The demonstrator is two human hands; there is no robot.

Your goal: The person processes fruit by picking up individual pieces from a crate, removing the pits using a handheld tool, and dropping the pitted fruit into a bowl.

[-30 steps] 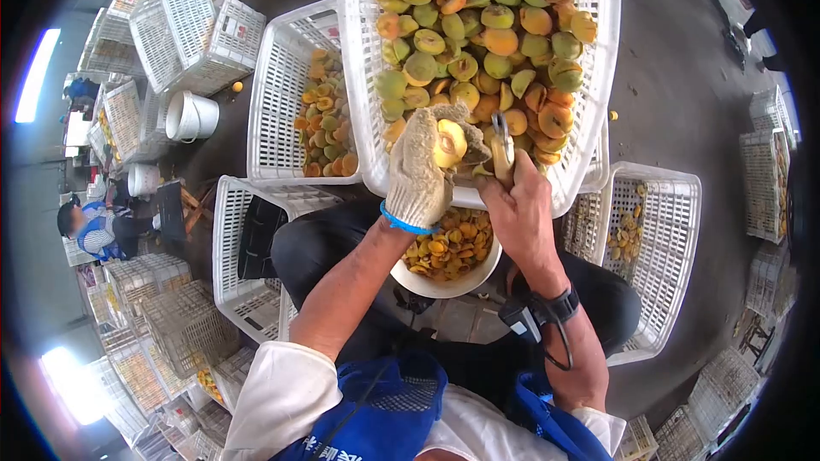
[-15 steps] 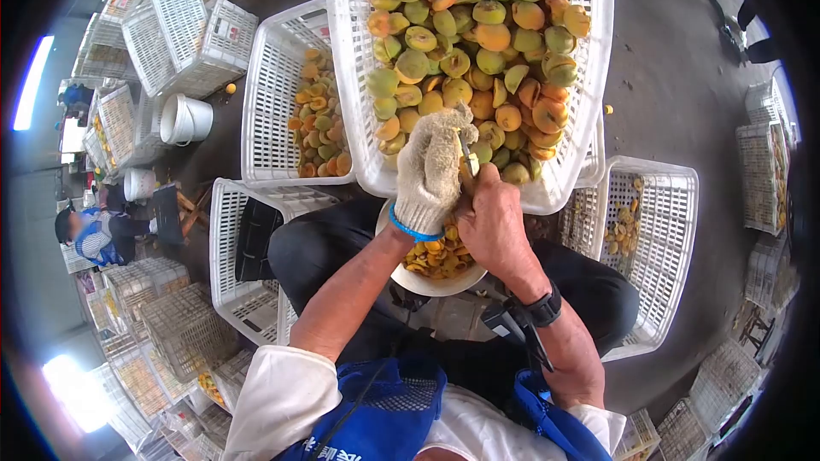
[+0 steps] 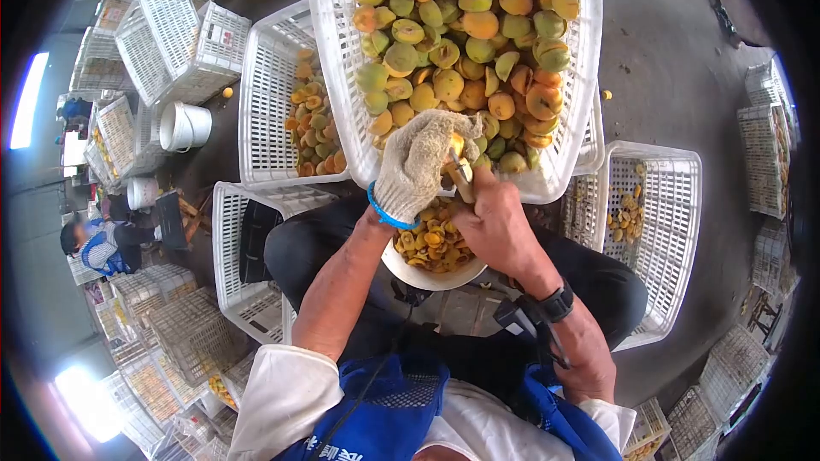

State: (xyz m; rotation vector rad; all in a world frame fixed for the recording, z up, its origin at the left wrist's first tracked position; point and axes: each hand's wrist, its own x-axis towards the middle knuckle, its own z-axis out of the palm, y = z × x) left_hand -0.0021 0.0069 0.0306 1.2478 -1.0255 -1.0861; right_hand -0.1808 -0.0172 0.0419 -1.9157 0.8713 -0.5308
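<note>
Gripping a fruit (image 3: 458, 146), the gloved left hand (image 3: 416, 164) curls its fingers round it. The right hand (image 3: 494, 215) closes its fingers on a knife (image 3: 462, 177) that touches the fruit. Just below sits a bowl (image 3: 431, 278) of cut pieces, and just beyond stands a full crate (image 3: 331, 51). More crates crowd the concrete floor (image 3: 666, 77), and another person (image 3: 94, 243) sits far left.

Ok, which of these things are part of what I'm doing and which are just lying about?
In use: left hand, gloved, on a fruit; right hand with the knife; bowl beneath them; big basket of fruit.
Lying about: white bucket; stacked crates; crate at the right; another person at the left.
</note>
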